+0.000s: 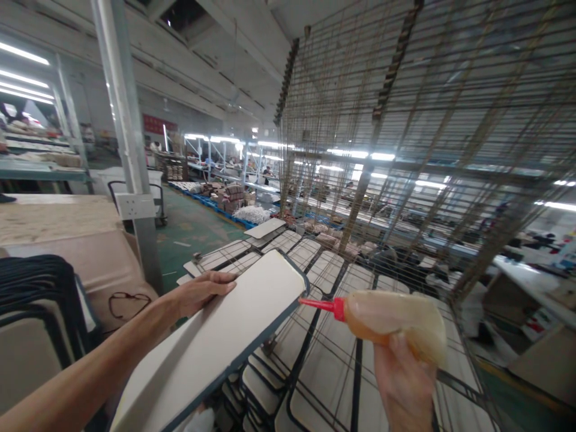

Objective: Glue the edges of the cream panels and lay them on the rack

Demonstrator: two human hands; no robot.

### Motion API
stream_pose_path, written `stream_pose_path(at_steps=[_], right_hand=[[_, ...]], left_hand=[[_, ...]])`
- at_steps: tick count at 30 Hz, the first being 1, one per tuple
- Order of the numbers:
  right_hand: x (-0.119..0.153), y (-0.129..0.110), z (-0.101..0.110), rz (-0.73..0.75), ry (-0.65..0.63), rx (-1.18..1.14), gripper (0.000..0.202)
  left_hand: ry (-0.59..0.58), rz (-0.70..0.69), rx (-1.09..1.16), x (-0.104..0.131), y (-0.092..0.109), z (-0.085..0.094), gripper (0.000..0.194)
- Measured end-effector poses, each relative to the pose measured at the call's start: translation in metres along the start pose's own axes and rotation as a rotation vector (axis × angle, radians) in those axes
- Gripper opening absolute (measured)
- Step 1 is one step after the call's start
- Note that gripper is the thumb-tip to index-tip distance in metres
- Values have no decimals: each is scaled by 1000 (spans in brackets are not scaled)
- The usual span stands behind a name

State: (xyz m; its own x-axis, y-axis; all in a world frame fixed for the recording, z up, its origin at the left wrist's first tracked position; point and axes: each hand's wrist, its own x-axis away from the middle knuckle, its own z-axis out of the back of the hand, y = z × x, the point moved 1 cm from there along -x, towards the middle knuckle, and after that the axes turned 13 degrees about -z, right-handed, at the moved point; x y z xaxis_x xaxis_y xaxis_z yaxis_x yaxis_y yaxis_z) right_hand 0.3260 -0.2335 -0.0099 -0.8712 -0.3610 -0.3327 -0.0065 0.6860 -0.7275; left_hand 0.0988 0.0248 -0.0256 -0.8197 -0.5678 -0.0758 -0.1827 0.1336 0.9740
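Note:
My left hand (pixel 207 290) grips the far left edge of a long white panel (pixel 225 324) with rounded corners and a dark blue rim. The panel is tilted over a wire rack. My right hand (pixel 402 375) is wrapped round a translucent squeeze bottle (pixel 396 318) with amber liquid low inside. The bottle lies nearly level, and its red nozzle (pixel 320 304) points left, its tip at the panel's right rim near the far corner. Whether the tip touches the rim I cannot tell.
Similar panels (pixel 328 270) lie on the wire rack, and raised wire racks (pixel 405 108) lean above at the right. Dark-rimmed pieces (pixel 40 300) and glasses (pixel 129 304) are at the left, near a metal post (pixel 123 108).

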Motion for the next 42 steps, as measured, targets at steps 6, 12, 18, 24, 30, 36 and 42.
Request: stream_pose_path(at_steps=[6, 12, 18, 24, 30, 36, 42], right_hand=[[-2, 2, -13, -25, 49, -24, 36], [1, 5, -13, -32, 12, -54, 37], [5, 10, -8, -40, -35, 82, 44], [7, 18, -4, -59, -16, 124, 53], [10, 22, -8, -94, -21, 92, 51], [18, 27, -8, -140, -80, 81, 53], [25, 25, -11, -170, -110, 67, 49]], left_hand=[[49, -10, 9, 0, -9, -3, 36], [74, 0, 44, 6, -12, -10, 39], [145, 24, 62, 9, -13, -14, 40], [112, 11, 73, 9, -14, -13, 36], [163, 0, 38, 9, -12, -14, 31], [126, -12, 67, 8, -11, -13, 33], [123, -22, 93, 6, -10, -12, 34]])
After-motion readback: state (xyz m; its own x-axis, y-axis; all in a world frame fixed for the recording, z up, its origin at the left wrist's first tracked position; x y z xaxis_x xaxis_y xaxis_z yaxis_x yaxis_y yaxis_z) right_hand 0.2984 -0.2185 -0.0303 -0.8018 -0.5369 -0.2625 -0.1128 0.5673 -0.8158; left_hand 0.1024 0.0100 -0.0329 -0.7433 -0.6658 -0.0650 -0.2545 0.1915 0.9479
